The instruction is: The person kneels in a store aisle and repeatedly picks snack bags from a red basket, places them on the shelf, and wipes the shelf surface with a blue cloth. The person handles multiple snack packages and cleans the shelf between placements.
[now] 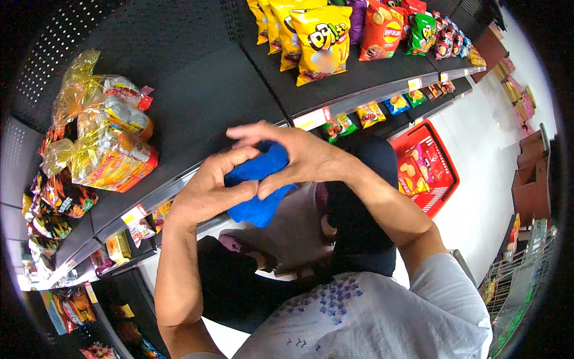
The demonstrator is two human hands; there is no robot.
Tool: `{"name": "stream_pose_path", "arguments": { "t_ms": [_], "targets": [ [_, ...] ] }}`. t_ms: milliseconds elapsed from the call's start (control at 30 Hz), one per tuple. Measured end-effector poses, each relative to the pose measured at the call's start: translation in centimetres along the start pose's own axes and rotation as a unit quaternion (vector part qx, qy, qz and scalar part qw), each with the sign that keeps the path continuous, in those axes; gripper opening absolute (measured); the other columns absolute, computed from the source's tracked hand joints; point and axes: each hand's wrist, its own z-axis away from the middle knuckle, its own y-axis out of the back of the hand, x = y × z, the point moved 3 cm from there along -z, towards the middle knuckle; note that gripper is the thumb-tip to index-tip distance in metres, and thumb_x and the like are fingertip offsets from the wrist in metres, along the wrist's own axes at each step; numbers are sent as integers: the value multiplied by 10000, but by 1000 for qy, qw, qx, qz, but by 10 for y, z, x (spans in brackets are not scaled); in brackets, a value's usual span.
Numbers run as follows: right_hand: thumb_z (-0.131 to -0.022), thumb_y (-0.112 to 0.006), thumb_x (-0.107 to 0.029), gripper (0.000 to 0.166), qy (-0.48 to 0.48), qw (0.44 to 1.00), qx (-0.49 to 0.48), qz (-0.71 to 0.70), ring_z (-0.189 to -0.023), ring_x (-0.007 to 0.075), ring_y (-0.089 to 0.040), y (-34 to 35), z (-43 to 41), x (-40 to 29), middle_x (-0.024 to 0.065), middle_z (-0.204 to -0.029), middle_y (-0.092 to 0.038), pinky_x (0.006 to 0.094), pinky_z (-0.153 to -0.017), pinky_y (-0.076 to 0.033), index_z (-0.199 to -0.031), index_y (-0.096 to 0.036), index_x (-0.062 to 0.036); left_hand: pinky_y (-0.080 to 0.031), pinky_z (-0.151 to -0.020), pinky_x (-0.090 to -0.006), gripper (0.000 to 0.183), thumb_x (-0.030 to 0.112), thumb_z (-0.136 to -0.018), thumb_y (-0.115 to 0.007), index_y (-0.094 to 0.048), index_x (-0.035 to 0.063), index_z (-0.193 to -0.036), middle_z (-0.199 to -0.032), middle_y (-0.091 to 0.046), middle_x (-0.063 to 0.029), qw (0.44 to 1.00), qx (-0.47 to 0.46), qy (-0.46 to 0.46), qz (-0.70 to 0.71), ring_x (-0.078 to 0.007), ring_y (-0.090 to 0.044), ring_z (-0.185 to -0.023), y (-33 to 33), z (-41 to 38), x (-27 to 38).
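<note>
A bunched blue cloth (258, 208) is held between my two hands, in front of the black shelf's edge and above my lap. My left hand (210, 188) grips it from the left, thumb pressed along its near side. From the right my right hand (305, 155) curls over it, with the thumb meeting my left thumb and the fingers reaching across the top. Part of the cloth hangs below the thumbs. The black shelf board (188, 85) lies just beyond my hands, with a bare stretch between the goods on either side.
Wrapped snack packs (119, 157) stand at the shelf's left. Yellow chip bags (320, 45) and a red chip bag (381, 31) stand at its right. Price tags (311, 119) line the edge above a lower shelf of snacks. A red basket (441, 179) holding snack bags sits on the floor.
</note>
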Motion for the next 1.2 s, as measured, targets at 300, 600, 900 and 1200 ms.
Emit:
{"name": "stream_pose_path", "arguments": {
  "t_ms": [300, 600, 900, 1200],
  "targets": [
    [-817, -765, -265, 290, -42, 989, 83, 112, -688, 126, -569, 33, 30, -26, 92, -745, -627, 321, -636, -463, -906, -644, -16, -497, -747, -263, 351, 88, -809, -741, -580, 40, -1117, -942, -650, -31, 994, 84, 4, 67, -103, -610, -836, -4, -11, 14],
    [-862, -740, -230, 274, -84, 886, 454, 27, -823, 85, -637, 125, 151, -54, 22, -923, -691, 254, -759, -520, -1048, -658, -46, -470, -684, -243, 297, 171, -947, -578, -595, 4, -1192, -895, -637, -64, 989, 132, -27, 58, -97, -589, -763, -1, -23, 10],
    [-934, -653, -272, 272, -175, 807, 564, -19, -756, 85, -591, 134, 225, 53, 14, -877, -644, 250, -689, -492, -1074, -597, -45, -463, -676, -229, 300, 213, -958, -597, -604, -16, -1151, -848, -655, -46, 983, 164, 12, 85, -87, -593, -734, -2, -35, -13],
    [-910, -649, -142, 344, -361, 732, 574, -67, -924, 188, -631, 87, 373, 294, 88, -1049, -649, 332, -727, -556, -1211, -552, -8, -463, -676, -220, 278, 214, -964, -603, -618, -4, -1135, -830, -652, -34, 981, 164, 34, 101, -81, -598, -725, -13, -56, -16]
  ]
}}
